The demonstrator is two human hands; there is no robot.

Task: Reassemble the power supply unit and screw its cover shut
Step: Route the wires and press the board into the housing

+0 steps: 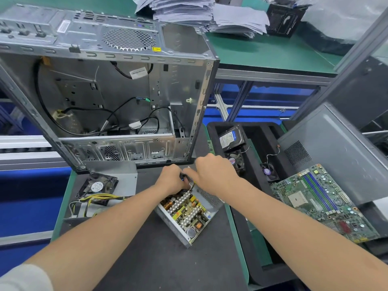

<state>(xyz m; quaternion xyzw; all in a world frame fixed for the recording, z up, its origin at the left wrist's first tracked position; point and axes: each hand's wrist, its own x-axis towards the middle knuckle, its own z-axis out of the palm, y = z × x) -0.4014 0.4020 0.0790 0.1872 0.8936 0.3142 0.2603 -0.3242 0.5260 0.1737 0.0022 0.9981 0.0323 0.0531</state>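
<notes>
The open power supply unit [188,215] lies on the dark mat with its circuit board, coils and capacitors exposed. Its grey cover with a black fan [98,185] and yellow cables [94,200] lies to the left. My left hand [171,178] is curled at the unit's far corner, gripping a dark tool handle or cable there. My right hand [212,172] is just beside it, fingers pinching a small part at the same corner. What is pinched is hidden between the hands.
An empty computer case [109,97] stands open behind the unit. A black foam tray [260,141] on the right holds a hard drive [230,138] and small fans. A motherboard [323,202] and a grey side panel [336,148] lie further right. Papers are stacked at the back.
</notes>
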